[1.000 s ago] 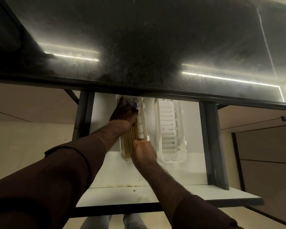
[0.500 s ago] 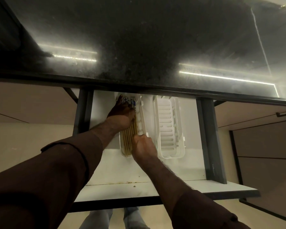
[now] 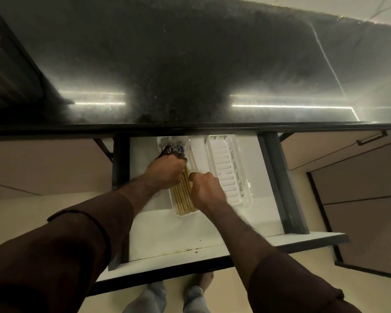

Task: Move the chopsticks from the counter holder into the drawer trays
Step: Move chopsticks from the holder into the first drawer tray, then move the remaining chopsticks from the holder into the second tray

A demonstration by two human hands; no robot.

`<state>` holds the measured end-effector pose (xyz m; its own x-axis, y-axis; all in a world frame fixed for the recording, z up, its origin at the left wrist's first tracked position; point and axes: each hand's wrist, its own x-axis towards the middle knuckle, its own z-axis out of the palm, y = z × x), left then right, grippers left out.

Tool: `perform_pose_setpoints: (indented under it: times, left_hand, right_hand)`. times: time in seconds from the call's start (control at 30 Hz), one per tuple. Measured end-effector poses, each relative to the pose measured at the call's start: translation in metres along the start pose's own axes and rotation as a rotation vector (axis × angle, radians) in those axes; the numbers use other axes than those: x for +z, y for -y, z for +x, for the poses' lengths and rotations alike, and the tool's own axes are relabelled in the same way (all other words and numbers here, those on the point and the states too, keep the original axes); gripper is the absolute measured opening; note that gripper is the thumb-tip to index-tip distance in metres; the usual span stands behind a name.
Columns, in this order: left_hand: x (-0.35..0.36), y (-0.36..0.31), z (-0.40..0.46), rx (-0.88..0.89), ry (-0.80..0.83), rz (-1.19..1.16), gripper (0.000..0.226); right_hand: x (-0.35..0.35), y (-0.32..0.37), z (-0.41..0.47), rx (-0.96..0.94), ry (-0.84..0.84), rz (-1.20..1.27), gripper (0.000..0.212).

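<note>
Curled fingers of the left hand are pressed down on a bundle of pale wooden chopsticks, which is laid lengthwise in the narrow white plastic tray at the left of the open white drawer. The right hand is seen fisted at the tray's right edge, touching the chopsticks; whether anything is gripped cannot be told. A second, slotted white plastic tray is seen just beside it, beneath the dark polished stone counter.

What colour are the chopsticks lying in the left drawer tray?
Pale yellow-tan chopsticks, with dark patterned far ends; seen best in the head view, the only one.
</note>
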<state>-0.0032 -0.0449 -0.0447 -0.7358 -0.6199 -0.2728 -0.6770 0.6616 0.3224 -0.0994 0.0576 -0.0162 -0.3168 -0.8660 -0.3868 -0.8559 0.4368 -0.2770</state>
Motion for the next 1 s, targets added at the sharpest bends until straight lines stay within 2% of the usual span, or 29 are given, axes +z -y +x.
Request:
perform_pose_setpoints:
  times: [0.2, 0.43, 0.77, 1.0]
  left_hand:
    - [-0.019, -0.004, -0.025, 0.148, -0.116, 0.037, 0.022]
    - [-0.049, -0.018, -0.068, 0.178, -0.207, 0.002, 0.024]
    - [-0.089, -0.054, -0.161, 0.011, -0.333, -0.107, 0.032]
    - [-0.131, -0.052, -0.229, 0.001, -0.508, -0.017, 0.03]
  right_hand:
    - [-0.025, 0.007, -0.024, 0.007, -0.093, 0.069, 0.031]
    - [-0.047, 0.016, -0.056, -0.06, -0.194, 0.07, 0.026]
    - [-0.078, 0.047, -0.133, -0.177, -0.352, 0.097, 0.026]
    - [-0.101, 0.095, -0.172, -0.295, -0.438, 0.034, 0.02]
